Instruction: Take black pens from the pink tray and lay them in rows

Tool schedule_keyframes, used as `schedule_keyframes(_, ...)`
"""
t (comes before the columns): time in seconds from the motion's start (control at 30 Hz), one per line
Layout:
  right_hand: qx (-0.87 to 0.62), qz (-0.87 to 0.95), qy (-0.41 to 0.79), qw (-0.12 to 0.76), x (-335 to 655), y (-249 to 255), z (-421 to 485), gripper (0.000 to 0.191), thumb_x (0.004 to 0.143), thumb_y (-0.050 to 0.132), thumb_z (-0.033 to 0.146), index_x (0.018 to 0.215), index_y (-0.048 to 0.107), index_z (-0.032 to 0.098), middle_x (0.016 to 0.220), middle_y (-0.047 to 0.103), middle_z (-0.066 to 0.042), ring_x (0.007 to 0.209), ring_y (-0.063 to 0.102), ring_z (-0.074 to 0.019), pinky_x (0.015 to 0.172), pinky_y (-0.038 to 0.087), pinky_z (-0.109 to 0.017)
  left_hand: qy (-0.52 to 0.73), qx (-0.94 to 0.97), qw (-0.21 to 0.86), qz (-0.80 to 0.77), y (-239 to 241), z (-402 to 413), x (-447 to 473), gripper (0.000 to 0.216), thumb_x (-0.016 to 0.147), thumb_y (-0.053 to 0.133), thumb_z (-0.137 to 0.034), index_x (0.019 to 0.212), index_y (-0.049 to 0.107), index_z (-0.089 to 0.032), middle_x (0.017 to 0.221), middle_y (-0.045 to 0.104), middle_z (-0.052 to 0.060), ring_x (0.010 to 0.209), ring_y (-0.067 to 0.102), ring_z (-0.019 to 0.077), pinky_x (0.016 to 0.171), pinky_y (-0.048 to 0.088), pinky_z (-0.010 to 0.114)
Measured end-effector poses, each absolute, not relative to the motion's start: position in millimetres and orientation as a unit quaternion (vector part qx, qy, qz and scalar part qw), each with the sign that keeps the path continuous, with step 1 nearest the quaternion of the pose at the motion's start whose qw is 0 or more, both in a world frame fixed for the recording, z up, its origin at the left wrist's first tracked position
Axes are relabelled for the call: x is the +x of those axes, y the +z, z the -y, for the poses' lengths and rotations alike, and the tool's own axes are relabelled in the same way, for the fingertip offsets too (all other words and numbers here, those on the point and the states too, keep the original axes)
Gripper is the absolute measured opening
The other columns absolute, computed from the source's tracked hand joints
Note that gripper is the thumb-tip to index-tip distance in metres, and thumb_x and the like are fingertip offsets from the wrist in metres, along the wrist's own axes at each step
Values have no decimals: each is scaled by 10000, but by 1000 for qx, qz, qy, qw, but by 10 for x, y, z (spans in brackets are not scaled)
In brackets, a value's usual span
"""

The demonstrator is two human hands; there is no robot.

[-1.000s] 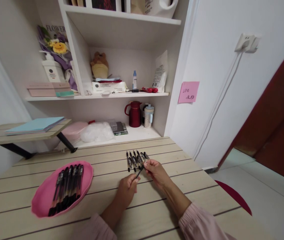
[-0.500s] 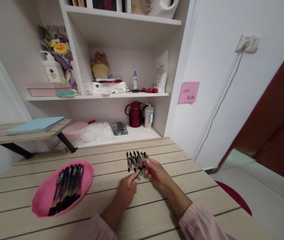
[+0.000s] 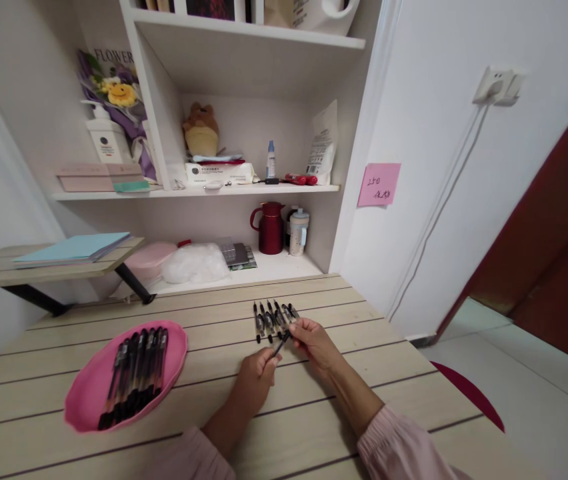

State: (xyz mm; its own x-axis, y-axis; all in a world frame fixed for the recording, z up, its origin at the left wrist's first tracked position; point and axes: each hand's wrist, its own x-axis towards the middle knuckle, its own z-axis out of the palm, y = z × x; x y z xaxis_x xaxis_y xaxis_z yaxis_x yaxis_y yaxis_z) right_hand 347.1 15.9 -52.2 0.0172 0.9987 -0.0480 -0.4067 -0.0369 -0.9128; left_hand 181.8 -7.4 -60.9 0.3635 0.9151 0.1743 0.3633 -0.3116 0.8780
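Left hand: clamped on the near end of the pen. Right hand: pinching the far end. Pen location: right of the tray, near the pen row. Handling: likely light, stiff, slightly slippery; grip the barrel near each end. Table: boards right of the tray allow lateral movement; right edge lies well apart from the tray.

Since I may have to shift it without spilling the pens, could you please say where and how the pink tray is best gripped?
I'd probably take the pink tray by its raised rim, from its left and right sides together. The black pens inside lie with their ends toward its near and far edges, leaving both side rims free to pinch.
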Motion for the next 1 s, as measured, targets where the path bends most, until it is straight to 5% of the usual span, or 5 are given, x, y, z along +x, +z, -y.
schedule_keyframes(0.2, -375, 371, 622, 579, 3491, -514, -161, 338, 571, 764, 377, 786, 633, 151, 592, 560, 20, 441, 411, -45, 387, 251, -168, 353, 731, 379, -444, -613, 74, 1824, 256, 811, 401, -327, 783, 595, -161, 475, 459, -49, 471, 431, 115, 508, 331, 223)
schedule_keyframes(0.77, -409, 416, 576, 572, 3513, -569, -194, 331, 584, 743, 421, 693, 565, 165, 578, 552, 24, 435, 415, -47, 400, 262, -165, 361, 709, 399, -457, -623, 53, 1831, 240, 775, 437, -341, 770, 612, -176, 458, 478, -46, 467, 431, 122, 505, 322, 231)
schedule_keyframes(0.87, -503, 469, 476, 549, 3607, -534, -309, 348, 715, 573, 507, 801, 575, 170, 730, 645, -42, 497, 519, -89, 416, 315, -187, 393, 655, 445, -468, -698, 7, 1830, 244, 766, 440, -360, 781, 595, -172, 440, 456, -57, 440, 386, 110, 477, 291, 222)
schedule_keyframes(1.0, -673, 517, 257, 462, 3775, -464, -620, 260, 764, 474, 405, 769, 591, 172, 728, 665, -55, 603, 588, -147, 506, 386, -231, 423, 597, 484, -481, -794, -59, 1831, 259, 753, 442, -376, 810, 579, -163, 418, 412, -78, 392, 284, 86, 436, 225, 213)
